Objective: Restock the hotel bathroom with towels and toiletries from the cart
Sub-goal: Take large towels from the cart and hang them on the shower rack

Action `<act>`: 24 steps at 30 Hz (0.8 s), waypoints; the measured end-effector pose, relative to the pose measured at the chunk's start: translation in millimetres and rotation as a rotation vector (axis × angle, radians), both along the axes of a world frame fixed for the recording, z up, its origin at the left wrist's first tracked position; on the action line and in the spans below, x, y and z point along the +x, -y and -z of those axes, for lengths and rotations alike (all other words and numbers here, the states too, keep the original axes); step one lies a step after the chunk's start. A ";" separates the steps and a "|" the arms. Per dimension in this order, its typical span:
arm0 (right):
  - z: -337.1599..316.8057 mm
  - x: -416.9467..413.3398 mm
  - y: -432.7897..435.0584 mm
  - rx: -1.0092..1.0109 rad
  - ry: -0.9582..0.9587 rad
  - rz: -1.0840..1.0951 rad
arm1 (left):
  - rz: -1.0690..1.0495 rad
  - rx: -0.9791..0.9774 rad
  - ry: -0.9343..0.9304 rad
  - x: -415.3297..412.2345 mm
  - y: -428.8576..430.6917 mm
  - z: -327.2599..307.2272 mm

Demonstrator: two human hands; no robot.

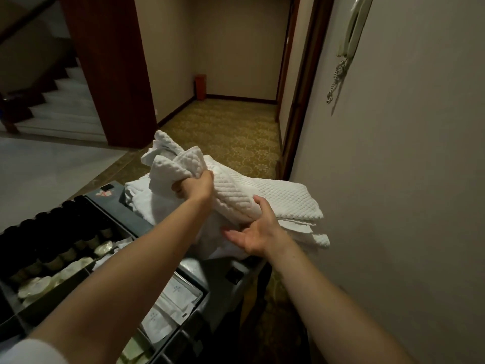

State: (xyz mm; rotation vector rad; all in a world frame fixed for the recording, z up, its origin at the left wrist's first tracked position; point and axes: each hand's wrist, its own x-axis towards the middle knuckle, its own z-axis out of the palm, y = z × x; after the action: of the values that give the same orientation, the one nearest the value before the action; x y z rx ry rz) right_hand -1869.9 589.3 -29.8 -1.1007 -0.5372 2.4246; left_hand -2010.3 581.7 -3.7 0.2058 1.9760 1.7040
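Two hands are meeting on one white waffle towel in the head view, above the far end of the cart. Your left hand is gripping the towel's bunched end, fingers curled tight round the cloth, and is holding it raised over that far end. Your right hand is lying open, palm turned up, fingers straight, thumb resting against the towel's lower fold, on the side of the cart nearer to you. The towel's long axis is running from the raised bunch down toward your right hand, so the loose length is lying right at those straight fingers. Beneath it, the stack of folded towels is sitting on the cart's far right corner, overhanging its edge. By the look of it, your right hand is the nearer one for gathering the lower part. Toiletry bottles are standing in the cart's left trays.
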 end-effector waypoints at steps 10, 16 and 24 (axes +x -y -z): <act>14.5 -12.6 -13.9 -0.146 0.204 0.660 | -0.017 0.013 0.073 -8.5 5.1 6.8; 26.4 -15.8 -17.3 -0.185 0.273 0.821 | -0.036 0.054 0.112 -12.5 7.6 10.6; 55.8 0.6 -41.2 -0.178 0.352 0.864 | -0.044 0.110 0.153 -18.6 13.1 14.0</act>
State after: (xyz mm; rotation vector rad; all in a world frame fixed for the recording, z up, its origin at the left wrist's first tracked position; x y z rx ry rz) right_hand -1869.3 630.5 -85.5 -1.4575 0.0772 1.5530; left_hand -2028.9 568.6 -17.7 0.0683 1.7910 1.8017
